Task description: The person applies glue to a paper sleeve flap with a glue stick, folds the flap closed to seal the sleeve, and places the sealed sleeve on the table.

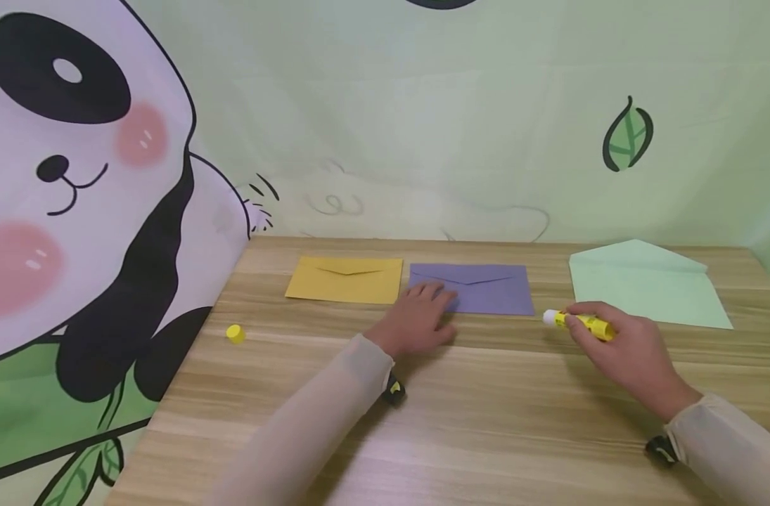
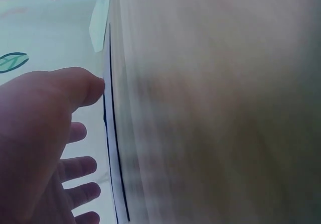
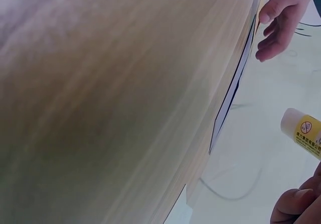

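Observation:
My right hand [image 1: 638, 351] grips a yellow glue stick [image 1: 596, 327], its uncapped white end pointing left, just in front of the mint-green envelope. In the right wrist view the printed label of the glue stick [image 3: 307, 133] shows. My left hand [image 1: 419, 320], fingers spread, is over the left part of the purple envelope [image 1: 486, 292]. The left wrist view has the same hand [image 2: 45, 133] holding nothing; whether its fingertips touch the paper I cannot tell. The purple envelope's flap lies down. On the mint-green envelope [image 1: 650, 295] the flap stands out toward the wall.
A yellow envelope [image 1: 347, 281] with its flap down lies left of the purple one. Farther left, a small yellow cap [image 1: 235, 333] sits on the wooden table [image 1: 486, 429]. Behind the table rises a wall covering [image 1: 391, 119] printed with a panda and leaves.

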A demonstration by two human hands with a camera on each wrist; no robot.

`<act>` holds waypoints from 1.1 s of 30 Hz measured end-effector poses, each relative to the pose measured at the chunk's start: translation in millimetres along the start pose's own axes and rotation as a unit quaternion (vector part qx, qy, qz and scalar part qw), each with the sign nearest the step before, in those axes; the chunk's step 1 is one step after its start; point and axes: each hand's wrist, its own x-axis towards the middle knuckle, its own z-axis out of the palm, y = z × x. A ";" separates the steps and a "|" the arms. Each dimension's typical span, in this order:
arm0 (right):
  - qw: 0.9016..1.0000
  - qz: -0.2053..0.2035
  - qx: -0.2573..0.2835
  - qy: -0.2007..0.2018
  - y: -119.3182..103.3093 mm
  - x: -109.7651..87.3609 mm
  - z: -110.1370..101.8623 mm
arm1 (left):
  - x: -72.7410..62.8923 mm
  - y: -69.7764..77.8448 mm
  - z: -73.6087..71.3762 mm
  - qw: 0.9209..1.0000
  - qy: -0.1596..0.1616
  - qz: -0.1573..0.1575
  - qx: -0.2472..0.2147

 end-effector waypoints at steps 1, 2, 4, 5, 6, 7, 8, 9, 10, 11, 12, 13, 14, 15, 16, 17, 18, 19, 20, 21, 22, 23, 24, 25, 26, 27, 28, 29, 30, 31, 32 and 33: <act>1.000 -0.002 -0.001 0.002 0.2 -0.2 -0.4 | -1.0 -1.5 0.1 1.000 0.002 0.002 -0.001; 1.000 -0.002 0.000 0.002 0.2 -0.4 -1.0 | -2.2 -2.7 -0.5 1.000 0.004 0.003 -0.003; 1.000 -0.002 0.001 0.003 0.0 -1.3 -2.2 | -4.8 -4.1 -1.1 1.000 0.006 0.005 -0.008; 1.000 -0.002 0.002 0.004 0.0 -1.9 -3.1 | -6.1 -4.0 -2.1 1.000 0.005 0.006 -0.013; 1.000 -0.002 0.003 0.005 -0.2 -2.8 -4.2 | -7.3 -3.2 -3.2 1.000 0.004 0.007 -0.017; 1.000 0.000 0.003 0.005 -0.3 -4.4 -5.8 | -7.5 -2.3 -3.4 1.000 0.005 0.011 -0.019; 1.000 0.003 0.002 0.005 -0.6 -6.2 -7.4 | -7.5 -1.0 -3.6 1.000 0.005 0.016 -0.022; 1.000 0.003 0.001 0.006 -0.7 -7.8 -9.2 | -7.2 0.4 -3.6 0.999 0.006 0.022 -0.023; 1.000 0.005 0.000 0.006 -1.0 -9.6 -10.9 | -6.2 1.7 -3.1 0.999 0.007 0.028 -0.020; 1.000 0.005 -0.002 0.006 -1.1 -11.3 -12.8 | -4.9 3.5 -2.8 0.999 0.008 0.033 -0.019; 1.000 0.006 -0.003 0.005 -1.4 -12.9 -14.7 | -3.2 5.6 -2.7 0.999 0.008 0.039 -0.019; 1.000 0.008 -0.005 0.004 -1.7 -14.7 -16.6 | -1.4 8.2 -3.0 0.999 0.008 0.043 -0.019; 1.000 0.009 -0.005 0.003 -1.9 -16.3 -18.6 | 0.7 11.1 -3.4 0.999 0.007 0.046 -0.020; 1.000 0.010 -0.005 0.003 -2.2 -18.1 -20.6 | 3.0 14.0 -3.5 0.999 0.006 0.047 -0.018; 1.000 0.016 -0.004 0.002 -2.7 -20.1 -22.6 | 5.6 17.0 -3.5 0.999 0.005 0.049 -0.017; 1.000 0.022 -0.004 0.002 -3.0 -21.9 -24.5 | 8.3 20.2 -3.3 0.999 0.005 0.051 -0.018; 1.000 0.030 -0.001 0.002 -3.6 -24.2 -26.5 | 11.0 23.7 -3.2 0.998 0.004 0.053 -0.018; 0.999 0.034 0.000 0.004 -4.2 -26.3 -28.3 | 13.8 27.3 -2.8 0.998 0.004 0.054 -0.016; 0.999 0.035 0.002 0.007 -4.6 -28.3 -29.9 | 17.2 30.6 -1.7 0.998 0.005 0.058 -0.014; 0.999 0.035 0.004 0.010 -5.5 -30.4 -31.5 | 20.4 34.3 -1.3 0.998 0.006 0.062 -0.012; 0.999 0.035 0.004 0.013 -6.4 -32.5 -32.8 | 23.8 38.2 -1.0 0.998 0.005 0.065 -0.012; 0.999 0.032 0.007 0.017 -7.4 -34.5 -34.0 | 27.0 42.4 -1.1 0.998 0.003 0.068 -0.013; 0.999 0.027 0.008 0.022 -8.5 -36.5 -35.1 | 30.3 47.0 -1.4 0.997 0.001 0.072 -0.013; 0.999 0.022 0.009 0.027 -9.7 -38.1 -35.9 | 33.5 51.3 -1.4 0.997 -0.002 0.074 -0.012; 0.999 0.020 0.011 0.030 -11.3 -39.7 -36.6 | 36.6 55.7 -1.6 0.997 -0.005 0.077 -0.012; 0.999 0.021 0.012 0.031 -13.4 -40.8 -37.0 | 39.3 59.8 -1.7 0.997 -0.008 0.078 -0.012; 0.999 0.020 0.013 0.034 -15.1 -41.7 -37.0 | 41.9 63.8 -1.6 0.997 -0.011 0.079 -0.009; 0.999 0.019 0.016 0.035 -16.9 -42.5 -36.9 | 44.5 67.6 -0.9 0.997 -0.013 0.081 -0.007; 0.999 0.018 0.016 0.036 -19.0 -43.2 -36.8 | 46.9 71.3 -0.1 0.997 -0.015 0.082 -0.004; 0.999 0.018 0.016 0.036 -21.0 -44.1 -36.5 | 49.0 75.0 0.5 0.996 -0.020 0.083 -0.002; 0.999 0.018 0.015 0.036 -22.9 -45.0 -36.3 | 51.1 78.8 0.8 0.996 -0.022 0.085 -0.001; 0.999 0.015 0.012 0.037 -24.6 -45.8 -36.0 | 53.4 82.1 1.4 0.996 -0.024 0.086 0.002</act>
